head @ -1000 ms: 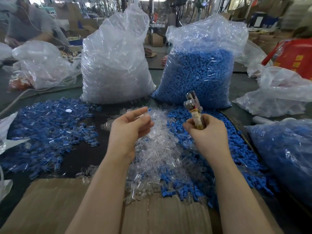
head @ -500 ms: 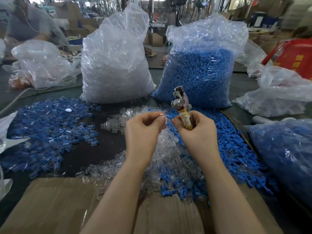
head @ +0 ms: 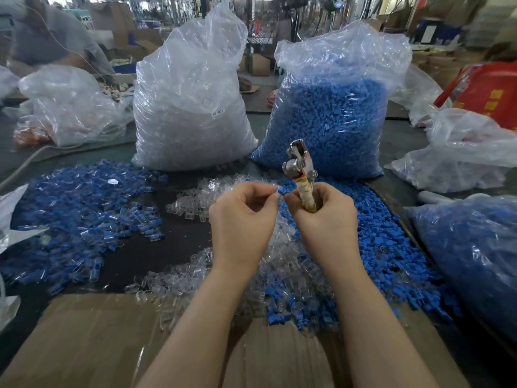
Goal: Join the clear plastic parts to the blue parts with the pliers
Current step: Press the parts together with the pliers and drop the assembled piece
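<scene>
While I look down through the head camera, I see the right hand [head: 324, 219] wrapped tight around the pliers [head: 300, 175]. The handle is wound in tan tape, and the metal head sticks up above the fist. I cannot tell if the metal tips are open or closed.

My left hand [head: 243, 217] is curled, with the thumb and first finger pinched together right beside the right hand. What they pinch is too small for me to make out.

Under both hands lies a heap of clear plastic parts [head: 195, 275] on the dark table [head: 179, 233]. Just to its right is a heap of blue parts [head: 386, 247]. More blue pieces [head: 75, 208] are spread out on the left.

Behind the heaps stand two big bags, a bag of clear parts [head: 190, 107] and a bag of blue parts [head: 333, 121]. A brown cardboard sheet [head: 84, 345] lies nearest to me.
</scene>
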`<state>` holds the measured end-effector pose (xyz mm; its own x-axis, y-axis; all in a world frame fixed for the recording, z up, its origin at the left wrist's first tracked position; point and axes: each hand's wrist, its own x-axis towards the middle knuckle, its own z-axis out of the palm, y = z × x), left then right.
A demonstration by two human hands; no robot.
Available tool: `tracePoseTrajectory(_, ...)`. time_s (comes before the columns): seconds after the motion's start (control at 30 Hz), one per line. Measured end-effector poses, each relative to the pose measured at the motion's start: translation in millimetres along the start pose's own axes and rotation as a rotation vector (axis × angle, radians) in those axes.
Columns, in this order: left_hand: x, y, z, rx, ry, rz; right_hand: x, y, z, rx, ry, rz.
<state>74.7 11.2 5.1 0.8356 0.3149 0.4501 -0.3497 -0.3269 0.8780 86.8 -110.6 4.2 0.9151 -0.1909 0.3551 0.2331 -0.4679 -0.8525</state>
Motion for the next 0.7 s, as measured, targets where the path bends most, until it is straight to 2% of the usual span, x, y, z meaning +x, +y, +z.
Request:
tracePoseTrajectory(0.43,-0.2,-0.2,1.8,-0.028,-0.052,0.054,1.3,0.0,-2.4,0.072,-0.019,0.003)
tracePoseTrajectory(0.7,0.7,-1.4,1.6,-0.017,-0.042,0.045,2.0,-5.6,-3.6,0.155,-0.119,0.068)
